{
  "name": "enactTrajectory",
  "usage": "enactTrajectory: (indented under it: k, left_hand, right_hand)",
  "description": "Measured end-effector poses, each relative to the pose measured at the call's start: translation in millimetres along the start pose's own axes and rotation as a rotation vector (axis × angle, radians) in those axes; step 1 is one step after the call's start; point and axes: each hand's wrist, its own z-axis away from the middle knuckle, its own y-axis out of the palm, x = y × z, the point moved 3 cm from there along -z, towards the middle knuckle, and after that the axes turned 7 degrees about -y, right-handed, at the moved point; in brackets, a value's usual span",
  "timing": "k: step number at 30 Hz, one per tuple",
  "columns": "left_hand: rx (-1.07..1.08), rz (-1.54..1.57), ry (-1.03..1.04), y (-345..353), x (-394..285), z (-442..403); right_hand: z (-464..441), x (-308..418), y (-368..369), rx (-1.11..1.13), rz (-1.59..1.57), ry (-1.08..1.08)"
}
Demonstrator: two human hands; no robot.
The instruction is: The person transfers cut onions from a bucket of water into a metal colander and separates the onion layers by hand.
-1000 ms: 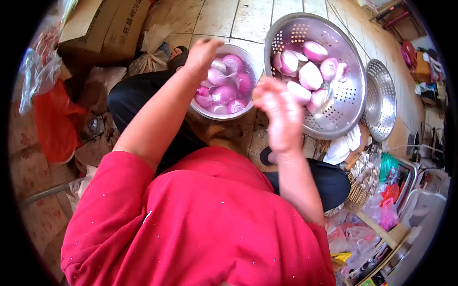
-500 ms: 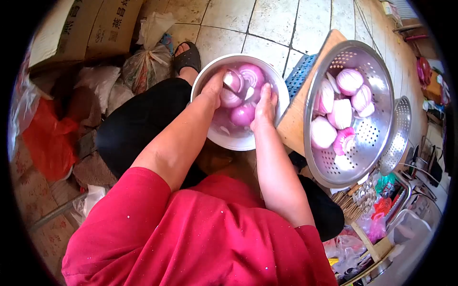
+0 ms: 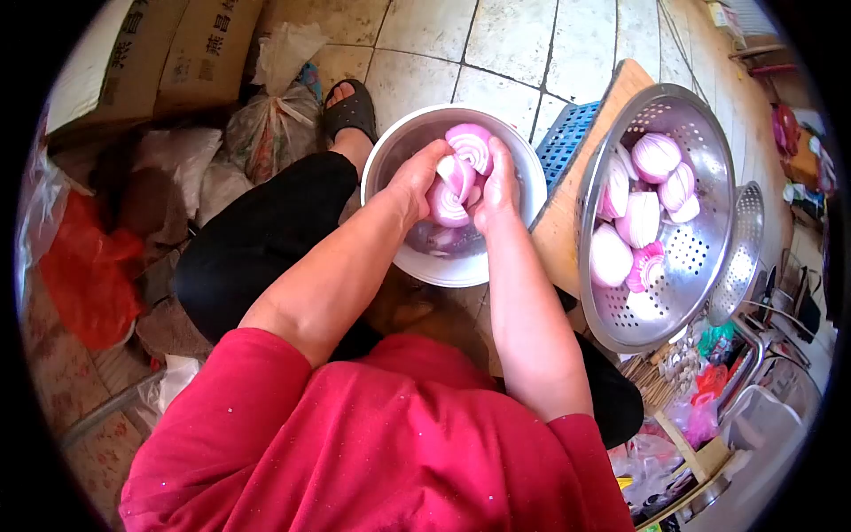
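Observation:
Between my two hands is a cluster of cut purple onions (image 3: 450, 202), gathered up over a pale metal basin (image 3: 443, 277). My left hand (image 3: 420, 177) curves round the cluster from the left, and my right hand (image 3: 499, 188) closes on it from the right. One onion half (image 3: 470, 146) shows its pale rings at the top of the cluster. Water appears to lie in the basin under the onions. To the right, a steel colander (image 3: 687, 301) holds several peeled onions (image 3: 640, 220), apart from both hands.
The colander rests on a wooden board or stool (image 3: 558, 235) beside a blue plastic basket (image 3: 567, 137). A second colander (image 3: 743, 253) stands behind it. Cardboard boxes (image 3: 191, 62) and tied plastic bags (image 3: 275, 124) lie at the left. A sandalled foot (image 3: 349, 108) is beyond the basin.
My hands have come together and lifted the onions from the basin's water, pressing them into one cluster. The view has shifted slightly, with the basin and colander a little lower and further right.

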Motion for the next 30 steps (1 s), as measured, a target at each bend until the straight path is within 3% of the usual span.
enactTrajectory:
  k: [3,5,7,15,19,21,24,30]
  left_hand:
    - [-0.01,0.036,0.063,0,11,22]
    - [0.014,0.016,0.272,1,19,38]
    - [0.038,-0.018,0.334,3,29,58]
    - [0.01,0.017,0.667,8,48,151]
    - [0.092,-0.052,0.772,33,51,198]
    - [0.158,-0.058,0.807,56,52,212]
    - [0.251,-0.114,0.809,112,57,238]
    - [0.222,-0.351,0.588,204,56,207]
  right_hand:
    - [20,-3,-5,0.074,-0.082,0.008]
    - [34,-5,-7,0.092,-0.116,-0.041]
    - [55,-1,-2,0.252,-0.23,-0.055]
    - [148,61,26,0.439,-0.05,-0.454]
    - [182,92,28,0.449,0.003,-0.664]
    - [194,117,24,0.48,-0.013,-0.821]
    - [210,159,3,0.483,-0.053,-0.865]
    - [192,209,-68,0.406,-0.247,-0.67]
